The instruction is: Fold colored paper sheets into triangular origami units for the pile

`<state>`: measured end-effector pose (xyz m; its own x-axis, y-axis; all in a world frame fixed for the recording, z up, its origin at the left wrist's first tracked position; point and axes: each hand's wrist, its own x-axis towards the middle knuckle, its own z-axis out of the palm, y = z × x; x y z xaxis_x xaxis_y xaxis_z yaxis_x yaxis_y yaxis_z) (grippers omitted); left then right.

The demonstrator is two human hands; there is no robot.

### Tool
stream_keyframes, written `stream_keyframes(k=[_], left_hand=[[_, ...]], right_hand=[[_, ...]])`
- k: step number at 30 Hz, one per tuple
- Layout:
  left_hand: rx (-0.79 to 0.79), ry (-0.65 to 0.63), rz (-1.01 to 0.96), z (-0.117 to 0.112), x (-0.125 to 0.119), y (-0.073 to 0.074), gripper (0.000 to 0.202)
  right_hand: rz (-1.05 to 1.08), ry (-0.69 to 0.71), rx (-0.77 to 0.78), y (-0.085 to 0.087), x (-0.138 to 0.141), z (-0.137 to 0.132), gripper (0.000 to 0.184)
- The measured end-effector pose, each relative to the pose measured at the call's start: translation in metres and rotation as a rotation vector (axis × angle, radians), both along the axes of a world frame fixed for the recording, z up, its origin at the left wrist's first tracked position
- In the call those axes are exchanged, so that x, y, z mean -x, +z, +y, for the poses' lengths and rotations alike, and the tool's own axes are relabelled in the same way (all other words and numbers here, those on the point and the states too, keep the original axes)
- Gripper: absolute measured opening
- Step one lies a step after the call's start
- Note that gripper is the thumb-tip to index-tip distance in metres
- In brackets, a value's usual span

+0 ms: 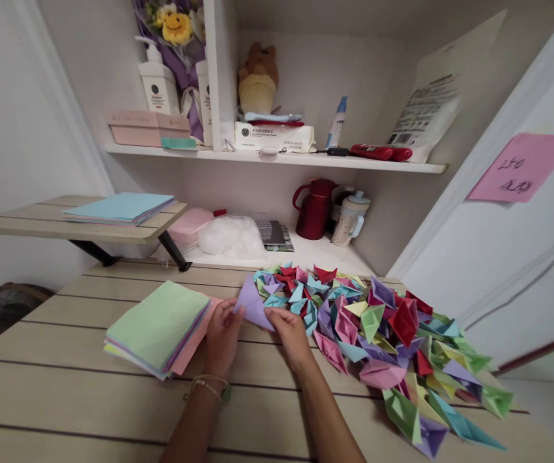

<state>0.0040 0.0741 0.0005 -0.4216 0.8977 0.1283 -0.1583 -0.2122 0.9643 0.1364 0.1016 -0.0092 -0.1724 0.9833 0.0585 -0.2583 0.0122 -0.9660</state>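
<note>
A partly folded sheet of purple paper (252,303) is held between my two hands, just above the slatted table. My left hand (223,334) pinches its left lower corner, and a beaded bracelet circles that wrist. At the lower right corner, my right hand (290,334) grips the same paper between thumb and fingers. Left of my hands lies a stack of coloured paper (159,325), pale green on top, with a salmon sheet sticking out beneath. To the right spreads a large pile of folded paper boats (371,321) in many colours.
A raised wooden stand (40,222) at the left bears a stack of blue paper (120,207). Behind the table are a red jug (315,209), a pale tumbler (351,218) and a clear plastic bag (232,236). A shelf (277,157) overhangs the back. A pink note (522,167) sticks to the right wall.
</note>
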Motion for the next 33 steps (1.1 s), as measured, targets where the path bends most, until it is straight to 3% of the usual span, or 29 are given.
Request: stream_keyframes(k=[8, 16, 23, 33], left_hand=[[0.022, -0.047, 0.018, -0.004, -0.004, 0.006, 0.037], [0.050, -0.072, 0.043, -0.012, -0.006, 0.023, 0.034], [0.084, -0.063, 0.102, -0.008, -0.004, 0.015, 0.035], [0.062, -0.151, 0.205, -0.005, -0.004, 0.004, 0.032]], right_hand=[[-0.063, -0.069, -0.035, 0.001, 0.002, -0.002, 0.018], [-0.052, -0.045, -0.013, 0.005, 0.003, -0.005, 0.023], [-0.018, 0.176, -0.055, 0.003, 0.003, -0.002, 0.035], [0.062, -0.003, 0.032, 0.006, 0.002, -0.002, 0.026]])
